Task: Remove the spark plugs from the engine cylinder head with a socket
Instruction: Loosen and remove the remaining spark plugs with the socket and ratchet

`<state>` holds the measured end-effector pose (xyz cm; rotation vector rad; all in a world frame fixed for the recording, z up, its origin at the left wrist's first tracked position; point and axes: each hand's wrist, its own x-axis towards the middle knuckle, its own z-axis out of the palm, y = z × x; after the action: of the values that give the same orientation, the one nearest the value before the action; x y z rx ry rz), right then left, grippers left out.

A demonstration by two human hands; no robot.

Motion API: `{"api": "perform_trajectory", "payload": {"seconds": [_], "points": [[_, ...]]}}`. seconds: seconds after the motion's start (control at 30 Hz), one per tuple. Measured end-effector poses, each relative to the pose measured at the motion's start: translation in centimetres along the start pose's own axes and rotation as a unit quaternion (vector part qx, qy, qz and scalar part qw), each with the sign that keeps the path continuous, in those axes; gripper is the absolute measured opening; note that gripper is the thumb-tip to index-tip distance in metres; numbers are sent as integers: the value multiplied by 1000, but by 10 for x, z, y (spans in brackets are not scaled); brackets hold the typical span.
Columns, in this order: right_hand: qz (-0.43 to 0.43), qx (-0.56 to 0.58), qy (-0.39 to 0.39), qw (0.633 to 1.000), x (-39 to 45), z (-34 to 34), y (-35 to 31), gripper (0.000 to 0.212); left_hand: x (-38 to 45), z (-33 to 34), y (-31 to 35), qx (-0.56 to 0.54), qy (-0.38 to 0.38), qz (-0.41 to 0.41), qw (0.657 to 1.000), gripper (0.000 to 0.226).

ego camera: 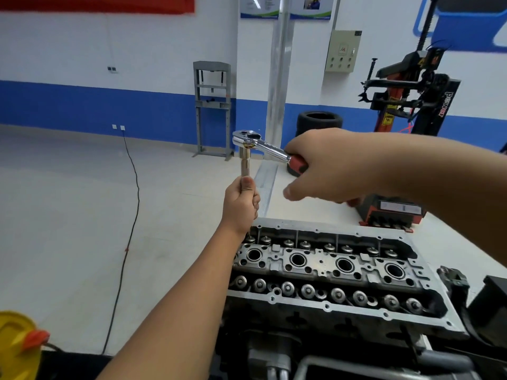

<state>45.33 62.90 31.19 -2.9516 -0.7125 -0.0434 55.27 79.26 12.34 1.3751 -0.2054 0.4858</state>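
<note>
Above cylinder head [329,266], left hand [241,204] grips socket [245,165]; right hand [329,168] grips ratchet [263,145]; pale workshop floor [82,201].

Walls: white above a blue band [82,102], red banner [96,2] at top left.
Floor: pale grey tiles [68,201], black cable [131,215] trailing across.
Furniture: grey press frame [212,105], stacked tyres [319,122], tyre changer [406,100], beige electrical box [343,50].
</note>
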Motion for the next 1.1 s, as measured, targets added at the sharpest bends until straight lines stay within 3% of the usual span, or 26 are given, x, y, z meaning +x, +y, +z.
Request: {"api": "perform_trajectory", "payload": {"seconds": [0.07, 0.17, 0.3, 0.4, 0.5, 0.73, 0.83, 1.1], "points": [[-17, -103, 41, 994, 4, 1, 9, 13, -1, -3, -1, 7, 12, 2, 1000, 38], [9, -184, 100, 978, 16, 9, 35, 20, -4, -11, -7, 37, -2, -15, 999, 37], [42, -172, 134, 975, 32, 42, 65, 9, -7, -12, -11, 165, -10, -36, 986, 35], [46, -167, 167, 971, 33, 45, 81, 22, -7, -9, -8, 242, 4, 5, 970, 36], [45, -163, 158, 973, 29, 34, 85, 33, -11, -6, -1, 194, -27, -6, 981, 31], [24, -121, 187, 975, 26, -10, 72, 28, 3, -7, 41, 87, -67, 25, 994, 32], [18, -131, 196, 972, 23, -11, 69, 24, 0, -12, 38, 103, -80, 30, 991, 33], [23, -66, 105, 992, 19, 22, 63, 30, -11, -23, 14, 137, -63, 29, 988, 35]]}}
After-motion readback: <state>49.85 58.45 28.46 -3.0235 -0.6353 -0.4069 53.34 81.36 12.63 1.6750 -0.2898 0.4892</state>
